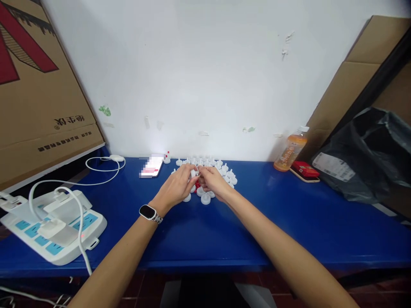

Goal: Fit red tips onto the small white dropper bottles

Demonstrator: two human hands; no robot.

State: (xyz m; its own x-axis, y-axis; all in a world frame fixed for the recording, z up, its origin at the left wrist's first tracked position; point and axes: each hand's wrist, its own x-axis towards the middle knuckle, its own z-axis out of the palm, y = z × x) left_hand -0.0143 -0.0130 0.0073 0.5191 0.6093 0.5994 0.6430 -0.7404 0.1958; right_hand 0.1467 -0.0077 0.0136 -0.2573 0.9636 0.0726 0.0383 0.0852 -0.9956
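Note:
Several small white round plastic pieces lie clustered on the blue table near the white wall, with a few small red bits among them. My left hand, with a black watch on its wrist, and my right hand meet over the cluster. Their fingertips pinch one small white piece together between them. The part of the cluster under my hands is hidden.
A white power strip with plugged chargers and cables sits at the left front. A lit phone lies left of the cluster. An orange drink bottle, a red box and a black bag stand right. Cardboard leans at both sides.

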